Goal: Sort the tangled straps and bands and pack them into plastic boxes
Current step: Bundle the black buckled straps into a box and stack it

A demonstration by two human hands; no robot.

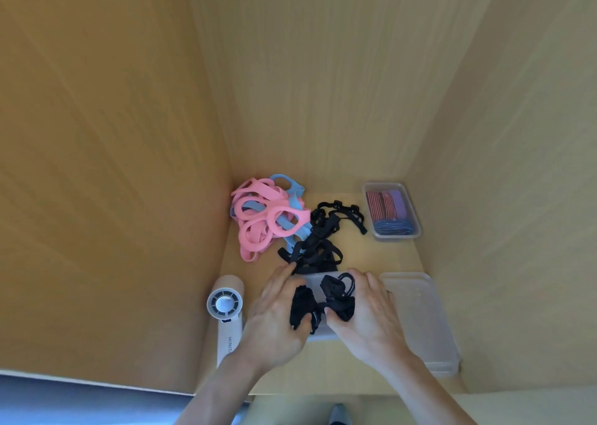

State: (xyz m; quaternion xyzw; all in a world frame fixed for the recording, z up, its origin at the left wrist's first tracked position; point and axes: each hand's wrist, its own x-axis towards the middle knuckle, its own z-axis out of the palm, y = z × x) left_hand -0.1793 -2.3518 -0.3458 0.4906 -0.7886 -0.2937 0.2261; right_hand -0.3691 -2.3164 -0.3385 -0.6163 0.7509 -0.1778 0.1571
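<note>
Hazard assessment, judged from the present layout: the loose black tangle [318, 243] is lying right against the far edge of the working box [318, 332], and the left index fingertip is reaching it. Any strand snagging there would probably drag back into the box or pull the packed pieces out. The folded pieces are also likely to spring open once pressure is coming off them. The pink and blue bands [265, 218], beyond the working box and to its left, are overlapping the tangle's edge and may be catching on it.

Fingers: the left hand [277, 308] is covering the left black bundle [302, 308] inside the working box, fingers slightly bent over it, thumb apparently closing underneath. The right hand [371, 314] is pinching the right black bundle [339, 298], thumb against it, fingers narrowly curled over the top.

A filled box [392, 211] is standing well beyond the working box to its right, and a clear lid [420, 314] is lying just right of it.
</note>
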